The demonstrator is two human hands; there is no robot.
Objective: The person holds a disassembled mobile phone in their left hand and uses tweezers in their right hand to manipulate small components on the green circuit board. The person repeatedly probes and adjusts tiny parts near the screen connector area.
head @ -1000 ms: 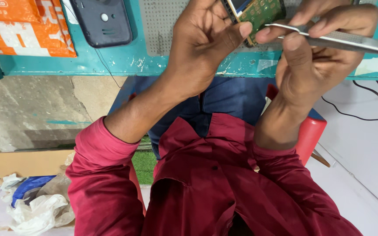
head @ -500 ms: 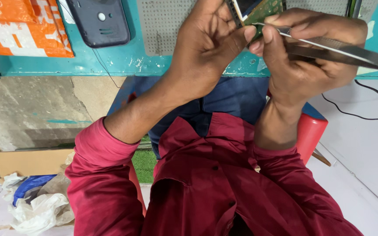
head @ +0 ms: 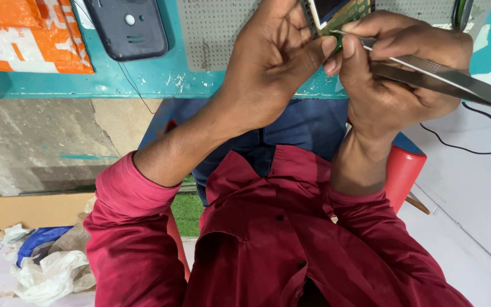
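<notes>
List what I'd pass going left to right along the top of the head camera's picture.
Orange package → black phone back cover → grey perforated mat → left hand → green circuit board → right hand → metal tweezers.

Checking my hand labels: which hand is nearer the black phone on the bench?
Left. The left hand holds the circuit board beside the phone; the right hand, gripping tweezers, is farther.

phone back (head: 127,25) left of circuit board (head: 342,14), tweezers (head: 444,77) right
</notes>
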